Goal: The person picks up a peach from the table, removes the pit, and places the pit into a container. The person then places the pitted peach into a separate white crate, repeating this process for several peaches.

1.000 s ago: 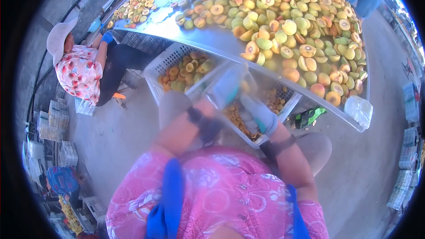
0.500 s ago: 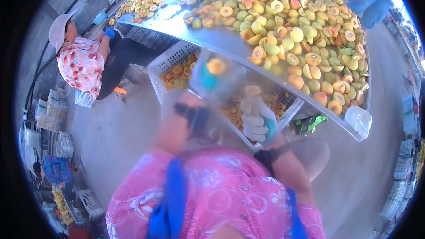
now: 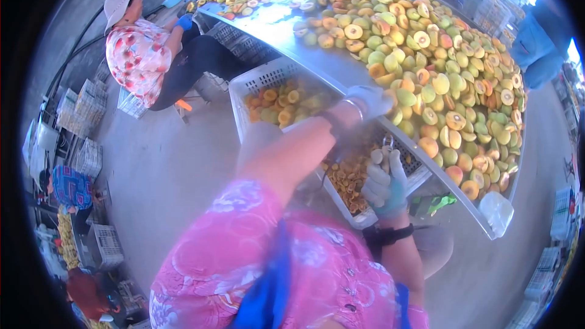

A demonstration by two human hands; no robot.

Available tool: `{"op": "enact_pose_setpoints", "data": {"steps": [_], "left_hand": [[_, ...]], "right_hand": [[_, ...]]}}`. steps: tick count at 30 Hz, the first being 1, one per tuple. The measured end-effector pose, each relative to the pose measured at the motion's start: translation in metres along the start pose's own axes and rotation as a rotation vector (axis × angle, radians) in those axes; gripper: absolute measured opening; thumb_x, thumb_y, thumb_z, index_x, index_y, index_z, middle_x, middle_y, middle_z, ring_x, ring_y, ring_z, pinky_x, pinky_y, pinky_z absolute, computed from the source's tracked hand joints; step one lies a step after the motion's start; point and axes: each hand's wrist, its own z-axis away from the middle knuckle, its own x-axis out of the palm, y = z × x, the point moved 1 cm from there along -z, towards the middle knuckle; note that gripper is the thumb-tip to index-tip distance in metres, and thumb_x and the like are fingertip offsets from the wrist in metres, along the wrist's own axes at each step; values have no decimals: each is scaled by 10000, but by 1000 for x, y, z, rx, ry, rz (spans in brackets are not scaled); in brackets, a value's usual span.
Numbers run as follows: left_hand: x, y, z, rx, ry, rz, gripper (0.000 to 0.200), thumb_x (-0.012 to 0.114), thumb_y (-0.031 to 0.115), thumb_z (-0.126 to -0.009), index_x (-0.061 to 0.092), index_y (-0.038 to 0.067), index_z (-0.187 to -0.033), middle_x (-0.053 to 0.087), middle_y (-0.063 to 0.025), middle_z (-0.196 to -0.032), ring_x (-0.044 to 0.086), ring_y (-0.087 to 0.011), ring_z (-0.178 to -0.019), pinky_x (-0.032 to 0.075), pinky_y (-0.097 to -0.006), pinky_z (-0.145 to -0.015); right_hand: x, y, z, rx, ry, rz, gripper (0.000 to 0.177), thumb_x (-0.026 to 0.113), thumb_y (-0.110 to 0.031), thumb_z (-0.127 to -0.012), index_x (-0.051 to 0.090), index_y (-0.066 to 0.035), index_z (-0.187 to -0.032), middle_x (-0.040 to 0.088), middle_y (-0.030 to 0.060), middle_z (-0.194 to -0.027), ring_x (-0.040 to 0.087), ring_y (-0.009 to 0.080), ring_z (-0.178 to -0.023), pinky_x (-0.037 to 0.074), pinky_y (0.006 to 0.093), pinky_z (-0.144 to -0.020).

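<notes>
My left hand, in a pale glove and blurred by motion, reaches over the tray's near edge against the pile of halved fruit. What its fingers hold, if anything, is unclear. Just below and to the right, my right hand, gloved, is closed around a small tool whose metal loop points up. Beneath my hands stands a crate containing small brown-orange pieces. Another white crate, farther left, holds fruit halves, partly behind my left forearm.
The metal tray slopes across the front, with a clear plastic container at its near right corner. A person in a hat sits at the left. More people, stacked crates and a green bag are around.
My left hand has moved right and forward to the fruit pile; the fruit half seen at it before is no longer visible. The fruit piece above my right hand is gone, and the metal loop shows.
</notes>
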Motion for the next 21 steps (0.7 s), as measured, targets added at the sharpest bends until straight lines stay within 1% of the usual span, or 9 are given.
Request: {"op": "enact_pose_setpoints", "data": {"steps": [4, 8, 11, 13, 14, 16, 18, 20, 21], "left_hand": [[15, -15, -19, -158, 10, 128, 458, 594, 400, -827, 641, 115, -1183, 626, -174, -1229, 590, -374, -1151, 470, -402, -962], [25, -23, -23, -17, 74, 113, 455, 665, 378, -776, 647, 117, -1148, 614, -205, -1225, 595, -373, -1113, 476, -404, -950], [36, -33, -12, 123, 323, 276, 398, 647, 320, -799, 625, 99, -1129, 630, -184, -1115, 611, -347, -1022, 487, -401, -934], [40, -37, 4, 236, 473, 839, 323, 586, 243, -850, 586, 106, -1144, 596, -128, -1042, 582, -292, -989, 491, -406, -922], [42, -33, 12, 238, 467, 837, 323, 586, 243, -850, 586, 106, -1144, 596, -128, -1042, 582, -292, -989, 491, -406, -922], [39, -20, 33, 112, 161, 1842, 325, 545, 128, -870, 574, 49, -1184, 614, -104, -1076, 618, -240, -998, 530, -365, -884], [55, -28, 38, 140, 114, 1920, 305, 527, 136, -901, 559, 48, -1191, 616, -106, -1083, 621, -240, -988, 532, -371, -886], [63, -25, 46, 169, 56, 1999, 286, 510, 144, -932, 544, 48, -1199, 619, -108, -1090, 624, -240, -978, 534, -378, -887], [58, -16, 54, 61, -16, 2086, 271, 504, 186, -956, 548, 47, -1185, 623, -109, -1086, 626, -243, -964, 535, -387, -882]], "right_hand": [[-1, -2, 4, -60, 106, 98, 432, 329, -492, -1041, 511, -105, -1102, 405, -29, -650, 315, 60, -383, 248, 232, -338], [11, -4, 5, -66, 81, 80, 425, 343, -489, -1040, 518, -107, -1102, 399, -37, -646, 317, 60, -387, 256, 230, -340], [18, -4, 4, -103, 163, 231, 398, 393, -482, -1029, 541, -115, -1070, 401, -53, -642, 323, 66, -390, 270, 224, -340], [22, -5, 5, -109, 218, 297, 375, 399, -462, -1033, 547, -117, -1059, 395, -56, -640, 317, 65, -387, 272, 226, -341], [22, -5, 5, -97, 273, 364, 353, 405, -441, -1037, 553, -120, -1049, 389, -59, -637, 311, 65, -383, 274, 227, -342], [17, -5, 4, -80, 346, 399, 324, 412, -415, -1038, 557, -127, -1069, 396, -64, -648, 329, 62, -396, 279, 222, -344], [-4, -4, 2, -61, 423, 436, 297, 419, -389, -1038, 561, -134, -1089, 404, -69, -658, 347, 59, -409, 284, 218, -345], [-45, -7, -3, -239, 462, 813, 314, 432, -361, -1034, 564, -128, -1199, 517, -56, -796, 483, 49, -570, 393, 198, -450], [-41, -6, -5, -244, 470, 811, 314, 432, -361, -1034, 564, -128, -1199, 517, -56, -796, 483, 49, -570, 393, 198, -450]]}}
